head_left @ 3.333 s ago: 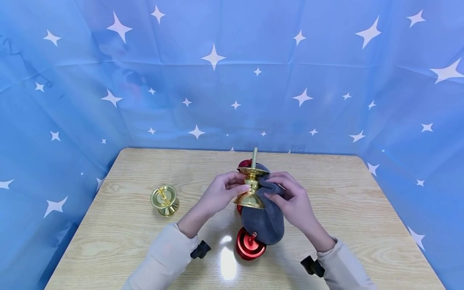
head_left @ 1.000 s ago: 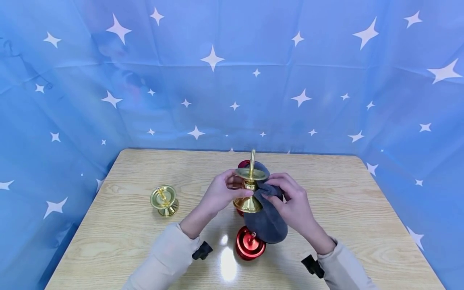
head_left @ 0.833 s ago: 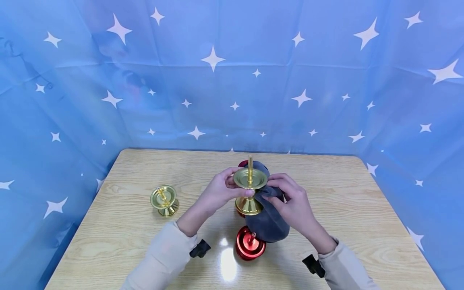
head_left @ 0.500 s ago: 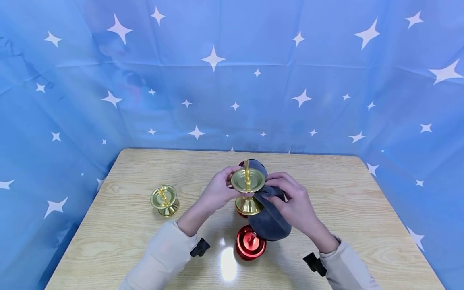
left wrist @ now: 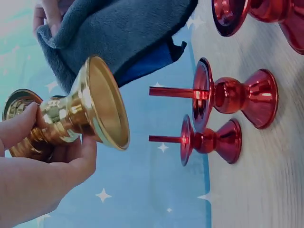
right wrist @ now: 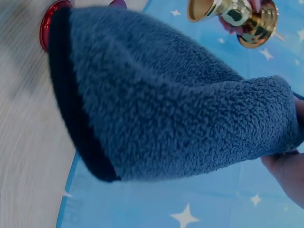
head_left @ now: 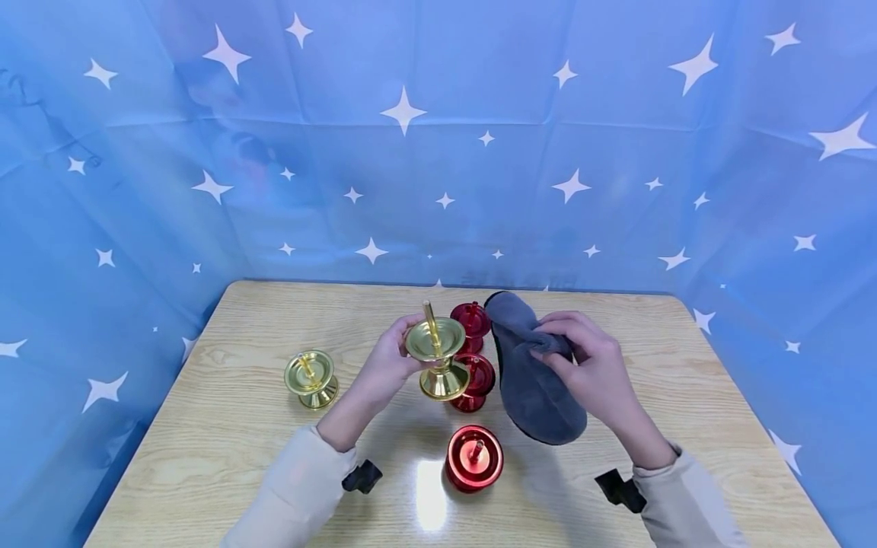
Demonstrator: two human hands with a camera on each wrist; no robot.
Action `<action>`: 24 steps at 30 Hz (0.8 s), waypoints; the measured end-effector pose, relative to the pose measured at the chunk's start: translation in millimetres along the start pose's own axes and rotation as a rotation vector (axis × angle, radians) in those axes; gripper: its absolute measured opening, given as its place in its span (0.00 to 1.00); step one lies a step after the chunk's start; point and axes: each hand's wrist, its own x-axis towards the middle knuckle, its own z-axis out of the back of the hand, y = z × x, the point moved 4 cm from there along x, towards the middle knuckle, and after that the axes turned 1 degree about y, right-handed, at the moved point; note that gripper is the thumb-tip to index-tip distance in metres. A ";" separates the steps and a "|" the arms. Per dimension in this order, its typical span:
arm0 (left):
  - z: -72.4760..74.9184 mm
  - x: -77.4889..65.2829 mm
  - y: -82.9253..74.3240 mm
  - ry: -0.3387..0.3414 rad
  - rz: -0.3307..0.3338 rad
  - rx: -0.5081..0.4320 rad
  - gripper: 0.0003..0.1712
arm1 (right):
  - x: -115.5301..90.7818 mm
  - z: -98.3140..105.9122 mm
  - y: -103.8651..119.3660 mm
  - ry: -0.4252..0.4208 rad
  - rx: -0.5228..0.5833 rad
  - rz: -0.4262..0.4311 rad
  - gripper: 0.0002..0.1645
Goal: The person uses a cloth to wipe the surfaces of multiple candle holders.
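Observation:
My left hand (head_left: 385, 359) grips a gold candle holder (head_left: 445, 378) by its stem, raised above the table and leaning slightly left. In the left wrist view its flared base (left wrist: 107, 102) faces the red holders. A dark grey plush cloth (head_left: 537, 392) hangs from my right hand (head_left: 592, 365), pinched between thumb and fingers, apart from the gold holder. Two red candle holders, one farther back (head_left: 471, 320) and one nearer (head_left: 476, 377), stand between the hands; the gold one partly covers the nearer. Another red holder (head_left: 474, 457) stands closer to me.
A second gold candle holder (head_left: 311, 378) stands upright on the left of the wooden table (head_left: 226, 426). Behind the table hangs a blue curtain (head_left: 438, 190) with white stars. A bright light reflection lies on the tabletop near the front red holder.
The cloth has come away from the gold holder, moving right with my right hand. My left hand has carried the holder left, so the red ones behind show. Earlier, the gold holder was tipped upright.

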 end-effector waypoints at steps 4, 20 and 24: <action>-10.4 0.5 -2.3 0.046 0.013 -0.006 0.39 | -1.6 -14.3 5.7 0.061 -0.008 0.054 0.21; -5.6 -3.5 0.9 0.024 -0.001 0.192 0.44 | -6.3 -18.6 -0.3 0.060 -0.017 0.047 0.21; 22.3 -5.5 14.0 -0.077 0.003 0.288 0.48 | -3.3 4.8 -10.1 -0.017 -0.005 -0.011 0.19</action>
